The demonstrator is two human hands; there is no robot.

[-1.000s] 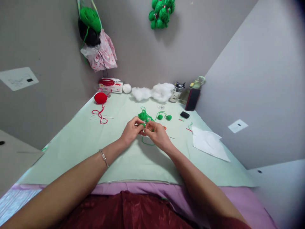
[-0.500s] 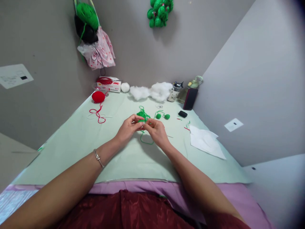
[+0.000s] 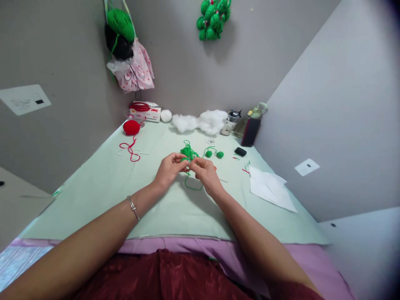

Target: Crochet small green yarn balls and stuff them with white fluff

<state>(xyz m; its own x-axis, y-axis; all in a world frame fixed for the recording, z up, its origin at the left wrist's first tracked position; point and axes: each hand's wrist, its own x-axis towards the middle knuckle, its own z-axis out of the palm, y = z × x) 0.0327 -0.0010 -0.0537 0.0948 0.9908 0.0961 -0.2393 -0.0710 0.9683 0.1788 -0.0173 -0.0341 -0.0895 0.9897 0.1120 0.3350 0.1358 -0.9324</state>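
Green yarn piece [image 3: 185, 159] sits pinched in the nearly closed left hand [image 3: 169, 169].

On my remote feed I am noting 1 slim bangle [image 3: 133, 207], silver-coloured and shiny, circling the left wrist [image 3: 144, 201]; its band is showing a small raised piece, too small for me to resolve. A dark red garment [image 3: 156, 279] is covering the front of the body; its cloth is gleaming like satin and creasing. A dark red sleeve [image 3: 295, 290] is ending on the right arm [image 3: 259, 237]. The left hand [image 3: 168, 170] and right hand [image 3: 206, 174] are showing bare.
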